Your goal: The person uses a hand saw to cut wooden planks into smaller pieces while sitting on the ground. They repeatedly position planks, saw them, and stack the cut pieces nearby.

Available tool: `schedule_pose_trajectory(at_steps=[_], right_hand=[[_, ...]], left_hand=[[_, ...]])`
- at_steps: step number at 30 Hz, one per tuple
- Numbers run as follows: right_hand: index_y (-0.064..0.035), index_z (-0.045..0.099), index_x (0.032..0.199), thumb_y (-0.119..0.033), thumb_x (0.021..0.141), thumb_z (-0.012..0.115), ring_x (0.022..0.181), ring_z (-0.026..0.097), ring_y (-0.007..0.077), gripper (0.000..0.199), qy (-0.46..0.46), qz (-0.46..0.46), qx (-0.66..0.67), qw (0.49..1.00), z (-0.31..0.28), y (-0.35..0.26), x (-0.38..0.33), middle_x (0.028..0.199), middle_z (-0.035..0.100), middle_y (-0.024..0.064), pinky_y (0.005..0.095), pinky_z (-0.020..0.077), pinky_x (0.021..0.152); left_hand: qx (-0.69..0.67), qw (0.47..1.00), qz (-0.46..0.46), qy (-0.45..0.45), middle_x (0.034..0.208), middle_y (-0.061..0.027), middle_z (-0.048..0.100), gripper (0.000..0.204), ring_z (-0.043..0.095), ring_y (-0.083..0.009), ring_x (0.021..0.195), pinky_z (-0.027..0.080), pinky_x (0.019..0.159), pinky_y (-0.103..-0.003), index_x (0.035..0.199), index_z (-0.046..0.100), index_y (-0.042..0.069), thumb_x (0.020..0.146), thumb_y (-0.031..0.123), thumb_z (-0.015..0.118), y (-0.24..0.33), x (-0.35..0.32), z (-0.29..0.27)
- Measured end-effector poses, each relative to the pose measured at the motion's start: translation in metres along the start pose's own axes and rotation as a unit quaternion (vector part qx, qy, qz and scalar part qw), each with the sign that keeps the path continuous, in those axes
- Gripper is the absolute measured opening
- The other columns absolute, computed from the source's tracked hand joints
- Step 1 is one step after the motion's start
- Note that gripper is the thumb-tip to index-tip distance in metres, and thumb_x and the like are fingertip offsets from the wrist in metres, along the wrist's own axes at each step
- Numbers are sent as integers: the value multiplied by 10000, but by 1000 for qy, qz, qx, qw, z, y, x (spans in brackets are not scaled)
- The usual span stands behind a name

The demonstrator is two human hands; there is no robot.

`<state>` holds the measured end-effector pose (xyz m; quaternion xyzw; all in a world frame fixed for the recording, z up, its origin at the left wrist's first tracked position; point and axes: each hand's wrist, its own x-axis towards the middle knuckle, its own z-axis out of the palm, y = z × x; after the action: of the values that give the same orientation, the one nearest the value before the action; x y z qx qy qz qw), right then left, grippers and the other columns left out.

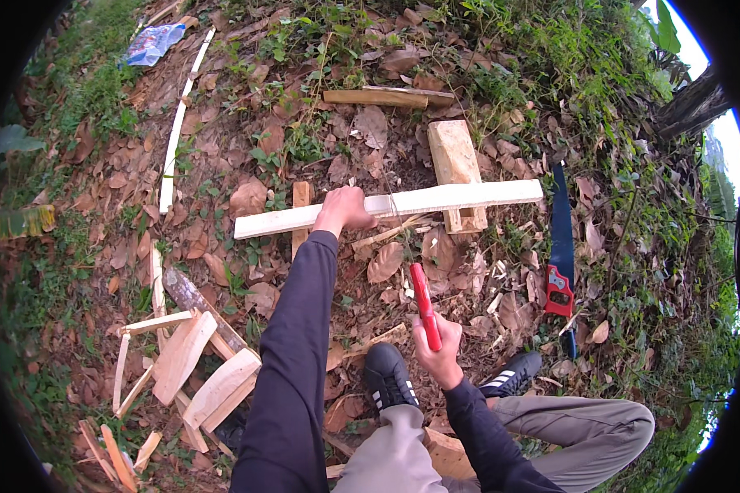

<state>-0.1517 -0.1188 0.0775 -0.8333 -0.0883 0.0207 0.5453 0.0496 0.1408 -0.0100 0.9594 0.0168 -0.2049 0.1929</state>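
Observation:
A long pale wooden plank point(477, 194) lies crosswise in front of me. Its left part rests over a small wood strip point(301, 197), its right part over a thick wood block point(452, 152). My left hand point(345, 210) is closed on the plank, left of its middle. Lower down, my right hand point(440, 345) grips a tool by its red handle point(424, 300), which points up toward the plank. A thin dark line, seemingly its blade seen edge-on, runs from the handle across the plank, too faint to tell the kind.
A hand saw point(560, 246) with a red handle lies at the right. Cut wood pieces point(185, 357) are heaped at the lower left, near a long pale strip point(179, 131). Another wood piece point(378, 99) and a plastic bag point(154, 44) lie farther off. Dry leaves cover the ground.

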Motion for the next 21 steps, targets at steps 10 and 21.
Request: schedule_pose_trajectory(at_steps=[10,21], right_hand=[[-18,575,743,-49,853,665,413,441,167,145,30,30,33,999,16,-1,-7,524,428,61,324,374,457],[-8,632,807,-51,838,652,430,514,204,57,26,12,-13,1000,20,-2,-9,538,485,87,322,418,473]], left_hand=[[-24,999,-17,-38,947,-260,723,442,713,-371,931,559,850,-420,851,758,-34,595,326,755,-1,-1,-7],[-43,998,-16,-50,973,-271,721,439,716,-373,940,559,870,-410,898,762,-33,610,296,714,-2,-3,-11]])
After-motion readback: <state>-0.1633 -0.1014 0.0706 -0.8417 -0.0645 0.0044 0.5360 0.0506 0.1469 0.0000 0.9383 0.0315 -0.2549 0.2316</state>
